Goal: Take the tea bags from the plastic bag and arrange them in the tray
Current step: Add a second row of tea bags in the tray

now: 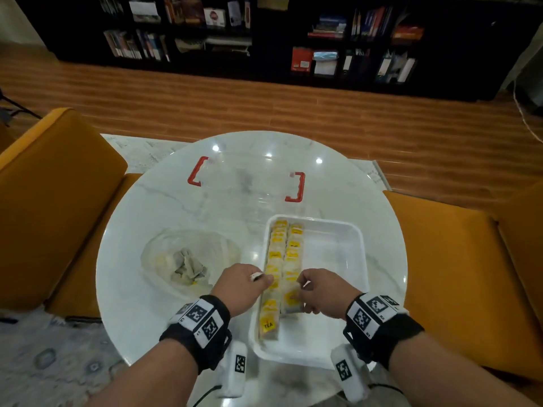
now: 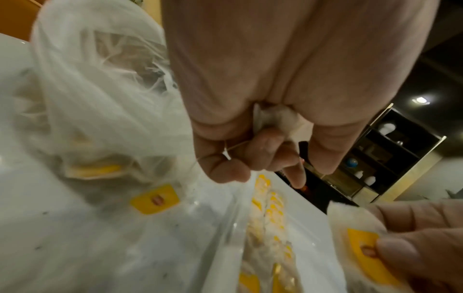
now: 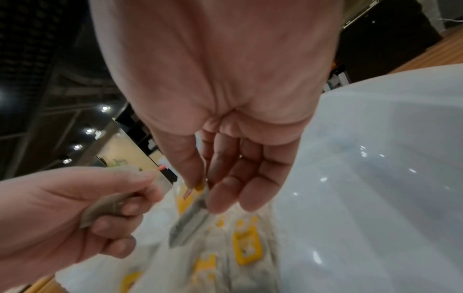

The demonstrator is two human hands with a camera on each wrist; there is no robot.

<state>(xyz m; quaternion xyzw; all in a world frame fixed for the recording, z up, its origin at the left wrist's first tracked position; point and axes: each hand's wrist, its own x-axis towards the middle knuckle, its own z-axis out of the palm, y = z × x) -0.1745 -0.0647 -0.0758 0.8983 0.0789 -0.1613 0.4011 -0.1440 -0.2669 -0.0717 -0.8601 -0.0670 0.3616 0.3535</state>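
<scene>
On the round marble table a white tray (image 1: 333,259) holds two rows of tea bags (image 1: 285,259) with yellow tags along its left side. My right hand (image 1: 302,284) hovers over the near end of the right row and pinches a tea bag (image 3: 192,218) edge-on between thumb and fingers. Just left of it, at the tray's left rim, my left hand (image 1: 264,279) has its fingers curled round another tea bag (image 2: 275,121), whose string trails out. The crumpled clear plastic bag (image 1: 188,259) lies left of the tray with more tea bags (image 2: 155,199) inside.
A clear lid with red handles (image 1: 296,186) lies on the far half of the table. Orange chairs (image 1: 53,186) flank the table on both sides. Dark bookshelves (image 1: 264,33) stand across the wooden floor. The tray's right half (image 3: 375,178) holds nothing.
</scene>
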